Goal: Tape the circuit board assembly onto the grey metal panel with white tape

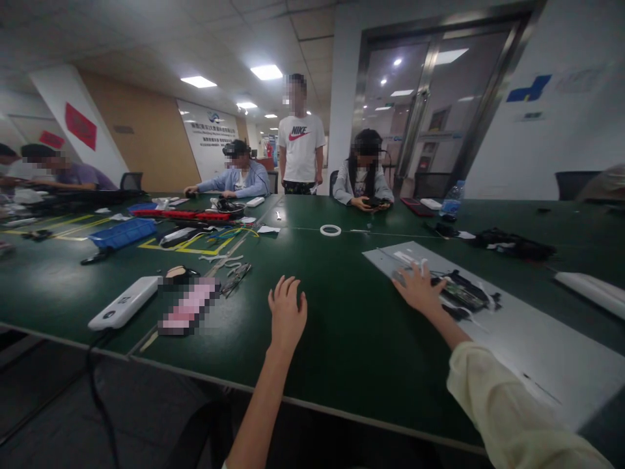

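Observation:
My left hand [288,309] is over the green tabletop, fingers loosely bent and apart, holding nothing. To the right, my right hand [420,288] reaches with spread fingers over a light grey board [532,339]. Beside its fingertips lies a small white piece [424,264]; whether they touch it I cannot tell. A black device with a green circuit board [461,292] and white cables rests on the grey board, just right of that hand. Part of the things under my right hand is hidden by it.
Left of me are a white power bank [125,303], a blurred pink phone-shaped thing [190,307] and glasses [236,280]. Farther off lie a blue tray [123,233], a white tape roll [331,230] and a water bottle [453,198]. Several people are around the table [342,312].

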### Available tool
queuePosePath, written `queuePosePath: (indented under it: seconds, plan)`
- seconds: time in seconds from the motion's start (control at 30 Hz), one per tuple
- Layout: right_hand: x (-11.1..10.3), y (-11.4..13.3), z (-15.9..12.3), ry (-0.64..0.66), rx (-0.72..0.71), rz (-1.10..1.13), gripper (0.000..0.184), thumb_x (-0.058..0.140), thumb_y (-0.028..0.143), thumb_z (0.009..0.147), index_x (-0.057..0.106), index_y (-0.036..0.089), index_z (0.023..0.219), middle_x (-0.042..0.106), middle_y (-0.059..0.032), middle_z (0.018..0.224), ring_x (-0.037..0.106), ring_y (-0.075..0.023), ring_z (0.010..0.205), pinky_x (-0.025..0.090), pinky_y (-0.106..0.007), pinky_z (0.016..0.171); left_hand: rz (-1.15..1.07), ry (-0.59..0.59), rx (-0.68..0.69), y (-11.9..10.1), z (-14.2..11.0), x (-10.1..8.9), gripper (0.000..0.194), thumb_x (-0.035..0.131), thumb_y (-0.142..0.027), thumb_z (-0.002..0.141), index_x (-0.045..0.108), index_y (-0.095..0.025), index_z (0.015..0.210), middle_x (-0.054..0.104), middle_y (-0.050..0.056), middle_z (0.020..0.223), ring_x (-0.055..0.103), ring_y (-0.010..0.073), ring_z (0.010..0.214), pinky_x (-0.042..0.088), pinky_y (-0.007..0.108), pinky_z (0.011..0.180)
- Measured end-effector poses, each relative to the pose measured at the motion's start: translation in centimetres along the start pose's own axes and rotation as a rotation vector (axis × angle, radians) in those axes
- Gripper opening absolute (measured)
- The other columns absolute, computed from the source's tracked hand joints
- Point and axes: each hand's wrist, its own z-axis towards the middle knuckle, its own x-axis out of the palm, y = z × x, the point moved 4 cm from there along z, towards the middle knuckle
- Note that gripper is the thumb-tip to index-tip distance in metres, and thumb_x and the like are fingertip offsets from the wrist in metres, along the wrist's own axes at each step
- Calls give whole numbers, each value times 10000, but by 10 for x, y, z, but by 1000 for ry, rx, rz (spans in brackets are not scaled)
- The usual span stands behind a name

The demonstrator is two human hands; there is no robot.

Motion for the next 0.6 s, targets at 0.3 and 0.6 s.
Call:
queuePosePath:
  seconds: [0.3, 0.6]
  plan:
    - [5, -81, 24, -74, 259, 27, 568, 256, 485, 871, 494, 197, 1299, 253, -179, 1436, 84, -424, 1322, 77, -732, 905, -23, 44, 18, 5, -1, 5, 308, 392, -241, 914, 497, -196, 1200, 456, 90, 1340, 298, 246, 1332, 276, 519, 1071]
    - [8, -133, 38, -113, 382, -28, 567, 248, 480, 887, 525, 151, 1256, 312, -201, 1377, 77, -399, 1309, 68, -677, 916, -43, 111, 57, 3, -3, 10, 275, 389, -217, 913, 515, -207, 1157, 503, 67, 1297, 341, 216, 1308, 264, 502, 1082]
